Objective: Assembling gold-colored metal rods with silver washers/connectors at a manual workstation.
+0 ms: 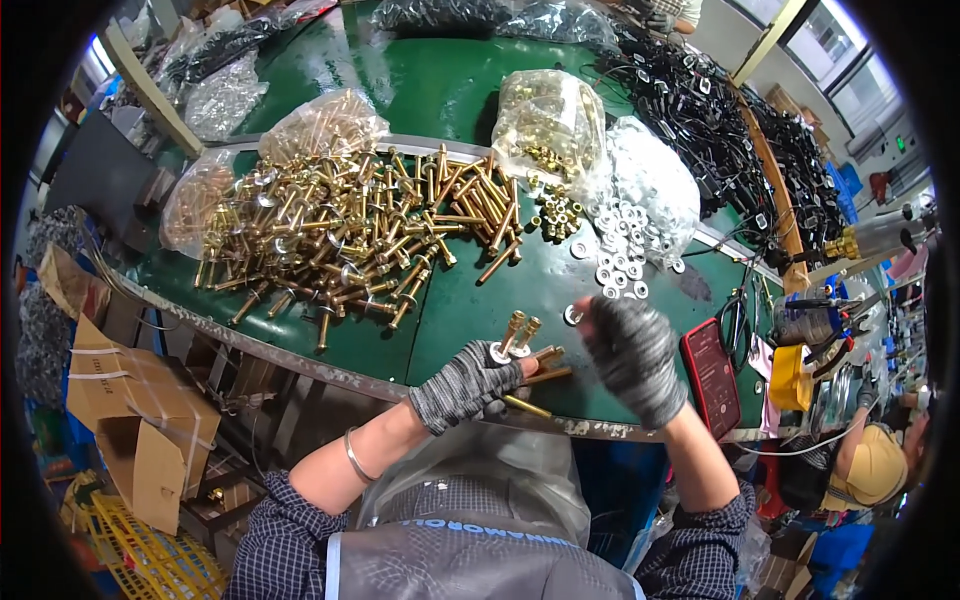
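Observation:
My left hand (468, 385), in a grey knitted fingerless glove, is closed around several brass-coloured bolts (515, 328). Two of them stand upright with white washers (510, 352) around them, while others point right over the table's front edge. My right hand (638, 362), gloved alike, is to the right with its fingers curled and slightly blurred. A white washer (573, 315) shows at its fingertips, seemingly pinched. Just beyond lie loose white washers (622, 245), spilling from a clear bag (655, 185). A large heap of bolts with washers on them (330, 225) spreads across the left.
Brass nuts (557, 215) lie before their clear bag (548, 115). A red-framed phone (711, 378), black scissors (738, 325) and a yellow container (791, 378) stand to the right. Black cables (690, 125) pile up behind. An open cardboard box (140, 420) sits below left. Another person (868, 465) is at right.

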`<action>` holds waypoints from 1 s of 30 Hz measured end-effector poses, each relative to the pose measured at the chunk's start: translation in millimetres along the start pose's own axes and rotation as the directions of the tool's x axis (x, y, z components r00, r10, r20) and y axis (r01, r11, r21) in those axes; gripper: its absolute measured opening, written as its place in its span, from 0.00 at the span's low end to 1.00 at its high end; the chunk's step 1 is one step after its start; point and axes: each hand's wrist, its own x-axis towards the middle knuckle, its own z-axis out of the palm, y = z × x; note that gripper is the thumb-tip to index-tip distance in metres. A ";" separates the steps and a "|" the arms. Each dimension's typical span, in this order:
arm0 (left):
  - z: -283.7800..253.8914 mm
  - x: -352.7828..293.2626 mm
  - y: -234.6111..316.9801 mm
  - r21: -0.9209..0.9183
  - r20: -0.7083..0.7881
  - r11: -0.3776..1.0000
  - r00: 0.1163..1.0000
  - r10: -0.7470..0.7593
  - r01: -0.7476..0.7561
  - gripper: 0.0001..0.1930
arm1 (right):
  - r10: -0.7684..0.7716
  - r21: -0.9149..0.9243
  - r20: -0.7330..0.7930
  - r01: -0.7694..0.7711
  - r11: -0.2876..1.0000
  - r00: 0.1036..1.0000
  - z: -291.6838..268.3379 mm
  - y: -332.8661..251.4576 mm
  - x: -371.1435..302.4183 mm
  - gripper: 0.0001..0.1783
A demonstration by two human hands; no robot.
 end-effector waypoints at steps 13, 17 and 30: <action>10.0 -1.6 -1.9 -0.024 -0.077 0.998 0.995 0.056 -0.058 0.11 | 0.241 0.155 0.047 -0.245 0.957 0.969 18.3 -18.8 -20.4 0.06; 9.0 4.1 -10.5 -0.029 -0.095 0.987 0.984 0.152 -0.155 0.10 | -0.075 -0.129 -0.019 0.072 0.989 0.997 20.5 -27.0 -13.9 0.10; 6.9 2.1 -8.4 -0.011 -0.067 0.988 0.986 0.150 -0.151 0.10 | -0.372 -0.465 0.169 0.407 0.786 0.913 18.5 -23.1 -11.6 0.20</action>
